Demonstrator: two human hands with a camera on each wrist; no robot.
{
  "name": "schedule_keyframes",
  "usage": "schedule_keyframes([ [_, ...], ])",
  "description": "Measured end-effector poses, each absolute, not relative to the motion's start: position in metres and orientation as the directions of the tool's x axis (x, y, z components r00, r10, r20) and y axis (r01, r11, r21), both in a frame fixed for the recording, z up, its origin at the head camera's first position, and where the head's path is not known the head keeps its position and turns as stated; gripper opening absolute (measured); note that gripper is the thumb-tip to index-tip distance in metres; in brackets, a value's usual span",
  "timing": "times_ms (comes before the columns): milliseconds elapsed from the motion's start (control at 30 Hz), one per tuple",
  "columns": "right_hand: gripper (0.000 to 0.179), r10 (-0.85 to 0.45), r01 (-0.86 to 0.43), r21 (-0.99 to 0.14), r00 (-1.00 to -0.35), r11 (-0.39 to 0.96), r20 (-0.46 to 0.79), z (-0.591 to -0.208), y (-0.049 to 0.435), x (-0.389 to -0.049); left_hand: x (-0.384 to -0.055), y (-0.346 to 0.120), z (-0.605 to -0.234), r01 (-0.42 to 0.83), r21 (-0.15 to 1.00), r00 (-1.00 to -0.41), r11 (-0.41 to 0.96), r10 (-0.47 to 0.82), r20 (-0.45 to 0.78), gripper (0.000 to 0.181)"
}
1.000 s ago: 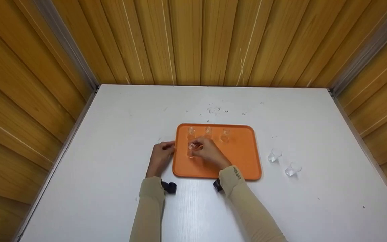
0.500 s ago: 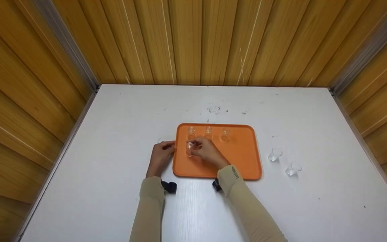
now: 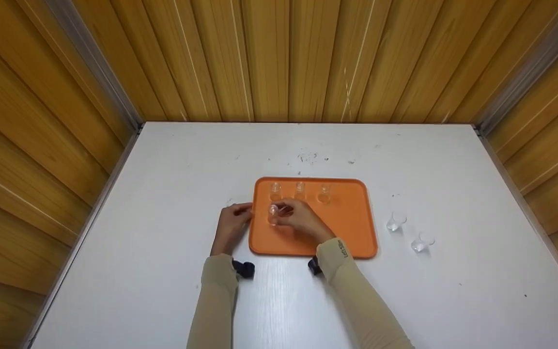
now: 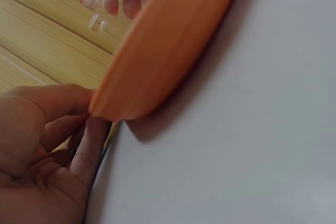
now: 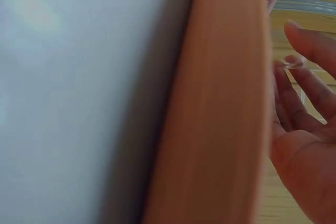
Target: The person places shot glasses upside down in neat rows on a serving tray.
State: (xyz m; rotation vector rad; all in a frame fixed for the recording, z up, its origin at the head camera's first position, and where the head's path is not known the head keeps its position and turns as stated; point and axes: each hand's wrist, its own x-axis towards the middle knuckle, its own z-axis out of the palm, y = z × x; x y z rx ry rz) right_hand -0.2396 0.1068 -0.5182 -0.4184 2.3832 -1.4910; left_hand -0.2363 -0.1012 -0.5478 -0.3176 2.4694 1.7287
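In the head view an orange tray (image 3: 322,228) lies on the white table. My left hand (image 3: 233,224) pinches its left rim between thumb and fingers, as the left wrist view shows. Over the tray's left part my right hand (image 3: 300,216) holds a small clear shot glass (image 3: 273,211) with its thumb and fingers around it. Fingers and glare hide part of that glass. Along the tray's far side stand three more clear glasses, a left one (image 3: 275,192), a middle one (image 3: 300,190) and a right one (image 3: 325,193), apparently with their narrow ends up.
Right of the tray, two clear shot glasses stand mouth up on the table, one nearer the tray (image 3: 396,222) and one farther right (image 3: 422,242). Wood-patterned panels (image 3: 269,63) rise behind the table and at both sides.
The right hand has shifted the shot glass slightly left on the tray, then stayed almost still. The left hand has kept its place at the tray's rim.
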Motion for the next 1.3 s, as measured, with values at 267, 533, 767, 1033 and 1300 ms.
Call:
schedule_keyframes([
  [267,0.04,-0.366,-0.031,-0.903,-0.92,0.429,-0.142,-0.505,0.123,-0.237,-0.238,-0.101,-0.548,-0.242,0.907,-0.97,0.345,-0.118,-0.213,0.027],
  [533,0.043,-0.293,0.003,-0.903,-0.945,0.431,-0.143,-0.492,0.144,-0.232,-0.238,-0.102,-0.547,-0.243,0.904,-0.969,0.351,-0.12,-0.214,0.028],
  [767,0.045,-0.243,-0.008,-0.875,-0.962,0.484,-0.126,-0.481,0.163,-0.224,-0.239,-0.101,-0.548,-0.274,0.899,-0.961,0.341,-0.125,-0.245,0.027],
  [1033,0.052,-0.167,-0.035,-0.866,-0.984,0.5,-0.057,-0.469,0.198,-0.214,-0.237,-0.101,-0.548,-0.229,0.916,-0.973,0.328,-0.11,-0.203,0.027],
  [1300,0.053,-0.08,-0.083,-0.815,-0.996,0.573,0.045,-0.461,0.242,-0.2,-0.237,-0.101,-0.549,-0.206,0.921,-0.978,0.33,-0.113,-0.178,0.027],
])
